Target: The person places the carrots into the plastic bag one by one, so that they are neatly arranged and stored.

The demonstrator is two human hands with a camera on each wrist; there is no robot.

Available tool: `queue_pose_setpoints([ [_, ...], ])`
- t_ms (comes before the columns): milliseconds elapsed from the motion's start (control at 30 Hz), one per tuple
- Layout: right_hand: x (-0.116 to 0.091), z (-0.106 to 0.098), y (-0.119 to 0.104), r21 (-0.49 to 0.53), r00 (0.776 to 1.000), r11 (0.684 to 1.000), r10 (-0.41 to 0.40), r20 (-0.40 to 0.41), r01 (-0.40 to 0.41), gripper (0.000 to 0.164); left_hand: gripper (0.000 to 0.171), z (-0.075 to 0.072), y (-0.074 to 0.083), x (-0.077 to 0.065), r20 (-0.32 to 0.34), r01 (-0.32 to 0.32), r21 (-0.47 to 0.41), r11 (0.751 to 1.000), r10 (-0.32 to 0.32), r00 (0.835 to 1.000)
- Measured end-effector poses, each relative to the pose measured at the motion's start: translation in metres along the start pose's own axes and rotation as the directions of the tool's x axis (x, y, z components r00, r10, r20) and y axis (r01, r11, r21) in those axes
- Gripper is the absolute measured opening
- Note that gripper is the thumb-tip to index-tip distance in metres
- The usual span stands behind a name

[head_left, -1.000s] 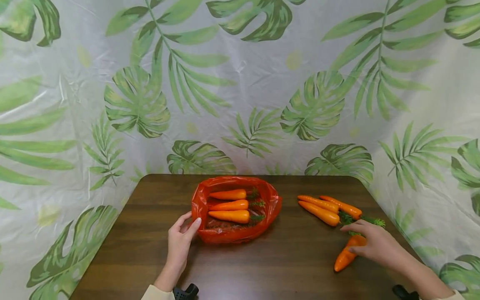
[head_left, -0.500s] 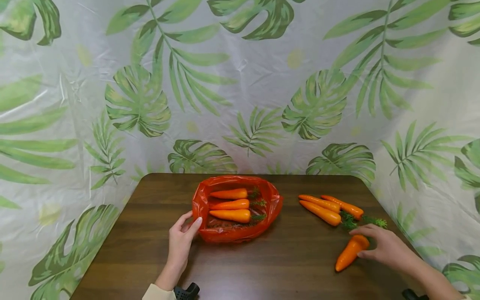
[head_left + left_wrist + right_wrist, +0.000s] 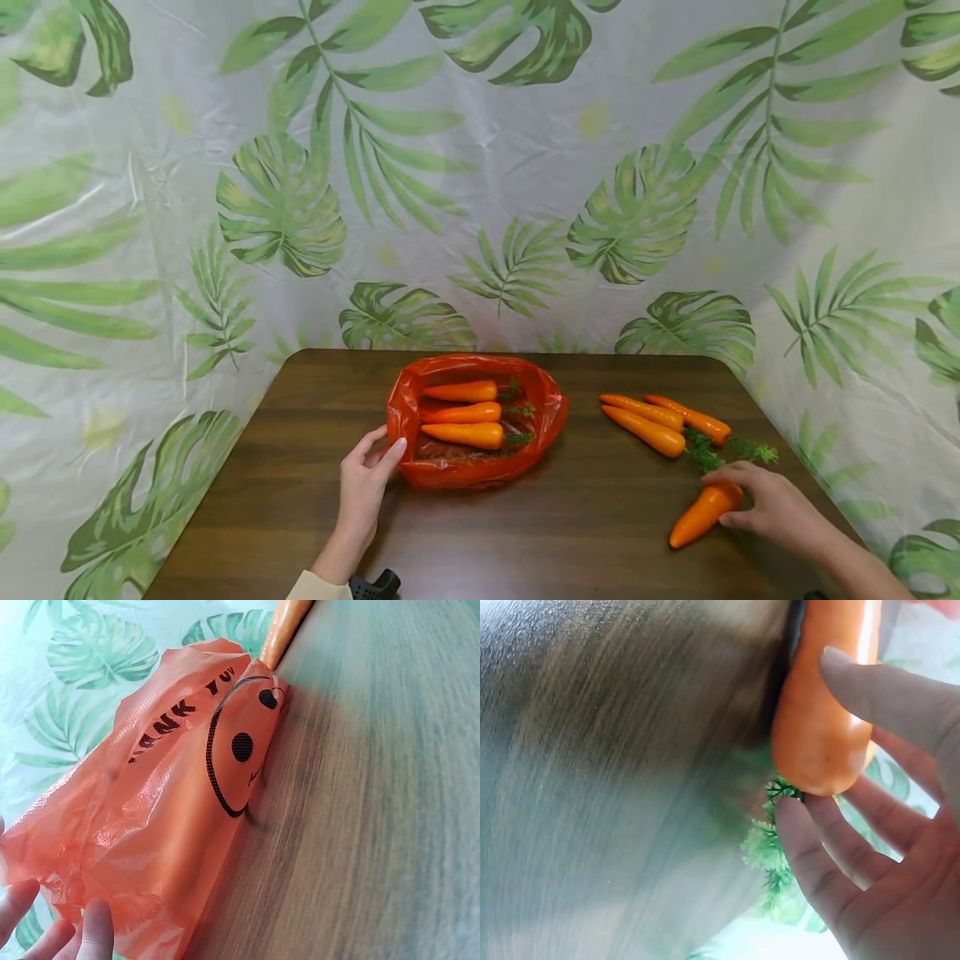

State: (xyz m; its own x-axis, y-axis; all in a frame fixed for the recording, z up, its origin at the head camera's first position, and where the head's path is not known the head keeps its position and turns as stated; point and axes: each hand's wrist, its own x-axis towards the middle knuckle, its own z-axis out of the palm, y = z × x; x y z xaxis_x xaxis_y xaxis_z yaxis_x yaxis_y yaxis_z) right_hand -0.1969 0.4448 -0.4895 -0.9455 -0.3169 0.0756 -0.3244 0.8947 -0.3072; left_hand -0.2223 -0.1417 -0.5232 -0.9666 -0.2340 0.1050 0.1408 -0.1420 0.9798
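Observation:
In the head view my left hand (image 3: 362, 485) pinches the left rim of a red plastic bag (image 3: 465, 473), thumb outside and fingers behind. Three orange carrots (image 3: 463, 435) with green tops lie visible in its mouth. The left wrist view shows black lettering and a drawn face on the bag (image 3: 180, 847), with my fingertips (image 3: 97, 922) at its edge. At the right, my right hand (image 3: 772, 504) curls around the thick end of a single carrot (image 3: 697, 518) lying on the table. My thumb lies along this carrot (image 3: 821, 727) in the right wrist view; its leafy top is mostly hidden.
Three more carrots (image 3: 651, 432) lie together behind my right hand, their green leaves (image 3: 753, 451) pointing toward it. The dark wooden table (image 3: 525, 542) ends at a leaf-patterned sheet (image 3: 525, 183) hanging behind.
My right hand has drawn back slightly to the right, from over the single carrot to its thick end, and the fingers have closed around it. The left hand stays on the bag rim.

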Motion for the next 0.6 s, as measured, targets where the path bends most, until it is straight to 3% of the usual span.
queue_pose_setpoints([
  [600, -0.0007, 0.0076, -0.0052, -0.087, 0.997, 0.994, -0.069, -0.021, 0.067, 0.053, 0.041, -0.0004, -0.0016, 0.0012, 0.005, -0.016, -0.028, 0.999, 0.016, 1.000],
])
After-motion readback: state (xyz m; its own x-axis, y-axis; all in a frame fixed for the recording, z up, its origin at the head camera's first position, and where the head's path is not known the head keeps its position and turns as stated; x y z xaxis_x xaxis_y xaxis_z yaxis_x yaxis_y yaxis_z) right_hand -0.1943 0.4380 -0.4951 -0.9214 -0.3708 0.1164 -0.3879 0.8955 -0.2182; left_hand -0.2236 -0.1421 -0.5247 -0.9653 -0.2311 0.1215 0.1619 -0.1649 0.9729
